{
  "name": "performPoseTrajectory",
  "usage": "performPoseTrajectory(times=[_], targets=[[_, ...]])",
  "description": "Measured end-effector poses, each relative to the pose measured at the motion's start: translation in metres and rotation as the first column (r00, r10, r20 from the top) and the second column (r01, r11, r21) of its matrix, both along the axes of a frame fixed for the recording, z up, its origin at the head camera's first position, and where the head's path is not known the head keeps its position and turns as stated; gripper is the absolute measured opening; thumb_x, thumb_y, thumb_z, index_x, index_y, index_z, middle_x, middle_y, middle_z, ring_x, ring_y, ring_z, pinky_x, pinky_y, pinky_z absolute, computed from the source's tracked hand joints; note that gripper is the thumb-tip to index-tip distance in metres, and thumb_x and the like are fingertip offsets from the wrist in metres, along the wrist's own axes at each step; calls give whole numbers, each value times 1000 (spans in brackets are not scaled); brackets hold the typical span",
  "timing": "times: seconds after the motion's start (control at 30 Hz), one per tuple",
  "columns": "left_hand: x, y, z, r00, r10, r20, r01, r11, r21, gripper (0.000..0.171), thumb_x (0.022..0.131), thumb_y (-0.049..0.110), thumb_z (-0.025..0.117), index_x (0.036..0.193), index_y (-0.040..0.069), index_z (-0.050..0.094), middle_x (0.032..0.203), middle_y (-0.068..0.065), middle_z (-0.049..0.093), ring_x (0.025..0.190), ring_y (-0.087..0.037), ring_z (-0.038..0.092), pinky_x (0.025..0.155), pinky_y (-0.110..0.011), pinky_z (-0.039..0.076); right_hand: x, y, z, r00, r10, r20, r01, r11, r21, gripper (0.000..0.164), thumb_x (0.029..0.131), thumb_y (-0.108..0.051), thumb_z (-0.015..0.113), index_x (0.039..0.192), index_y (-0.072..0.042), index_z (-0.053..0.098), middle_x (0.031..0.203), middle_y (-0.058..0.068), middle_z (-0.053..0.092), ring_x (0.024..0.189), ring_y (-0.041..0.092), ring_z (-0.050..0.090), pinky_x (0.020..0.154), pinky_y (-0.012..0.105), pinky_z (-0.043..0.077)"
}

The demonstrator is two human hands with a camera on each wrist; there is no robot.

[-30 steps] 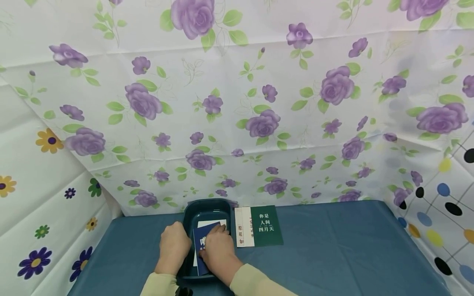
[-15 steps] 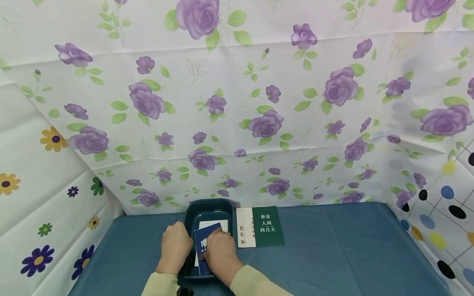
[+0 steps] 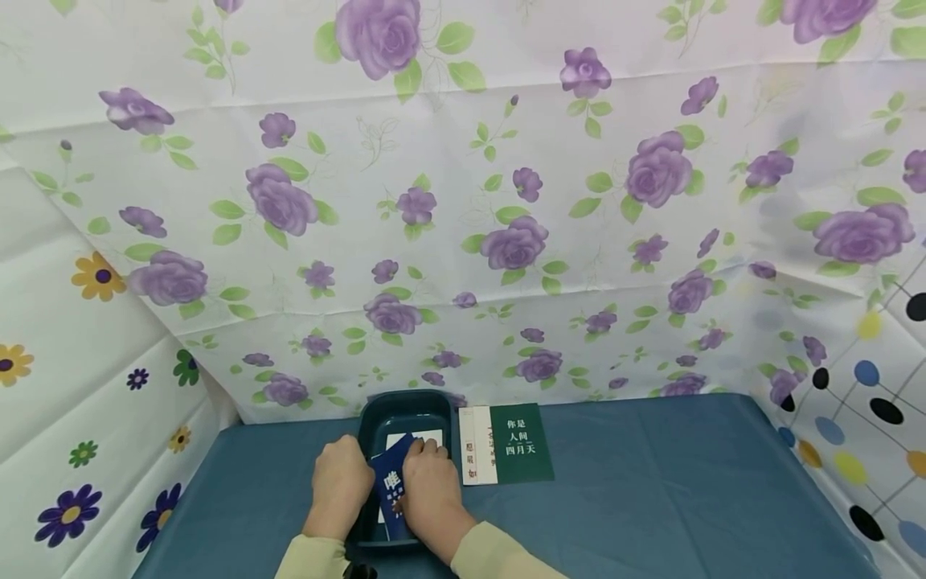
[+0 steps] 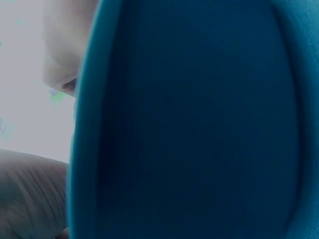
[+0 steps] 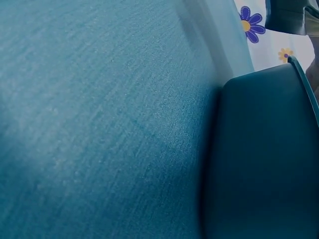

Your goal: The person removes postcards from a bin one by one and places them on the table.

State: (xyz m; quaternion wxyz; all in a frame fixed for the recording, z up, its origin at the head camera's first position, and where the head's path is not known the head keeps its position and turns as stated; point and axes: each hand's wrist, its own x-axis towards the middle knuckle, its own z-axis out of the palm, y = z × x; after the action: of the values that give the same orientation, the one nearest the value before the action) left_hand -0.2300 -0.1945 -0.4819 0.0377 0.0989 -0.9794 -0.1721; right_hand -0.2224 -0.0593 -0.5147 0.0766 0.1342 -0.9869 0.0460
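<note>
A dark teal plastic tray (image 3: 407, 395) stands at the back of the table. My left hand (image 3: 342, 486) grips its left rim with curled fingers; the left wrist view shows the tray's outer wall (image 4: 199, 124) between thumb and fingers. Inside the tray, my right hand (image 3: 432, 492) holds a dark blue booklet (image 3: 391, 476) with white characters by its right side. The booklet leans, its upper left corner at the tray's left rim. Under it lies a white sheet or booklet (image 3: 436, 436), mostly covered. In the right wrist view only the tray's outer wall (image 5: 264, 149) shows, not the right fingers.
Right of the tray lies a green booklet (image 3: 522, 462) with white characters, beside a white panel (image 3: 477, 450) with red and dark characters. A blue cloth (image 3: 637, 498) covers the table. Flowered sheeting (image 3: 463, 241) rises behind, with patterned sheets at both sides.
The blue booklet has turned, its top swinging left toward the tray's left rim, with more of its characters showing. My right fingers have shifted along its right edge. The left hand stays put.
</note>
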Motion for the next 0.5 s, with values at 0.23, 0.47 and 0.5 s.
performPoseTrajectory(times=[0.23,0.47,0.5], targets=[[-1,1,1,999,-7,44,7,1000,-9,7,75,4,62,79,-1,60,69,-11,57,60,-23,58,47,-38,44,1,2,-1,998,37,-47,-37,999,-14,75,63,-52,79,112,0,56,88,10,59,76,16,59,64,29,49],[-1,1,1,1000,-10,22,11,1000,-23,9,74,5,63,80,-2,60,69,-13,58,61,-27,59,46,-39,45,0,6,1,990,81,-115,-92,991,-99,24,73,-22,74,88,-9,60,72,2,61,63,9,59,52,27,46],[-1,0,1,1000,-12,14,12,1000,-26,9,74,5,63,80,-2,60,69,-14,58,61,-28,60,47,-39,45,0,6,1,990,85,-110,-96,990,-105,23,73,-21,74,87,-9,61,72,1,61,63,9,59,52,27,46]])
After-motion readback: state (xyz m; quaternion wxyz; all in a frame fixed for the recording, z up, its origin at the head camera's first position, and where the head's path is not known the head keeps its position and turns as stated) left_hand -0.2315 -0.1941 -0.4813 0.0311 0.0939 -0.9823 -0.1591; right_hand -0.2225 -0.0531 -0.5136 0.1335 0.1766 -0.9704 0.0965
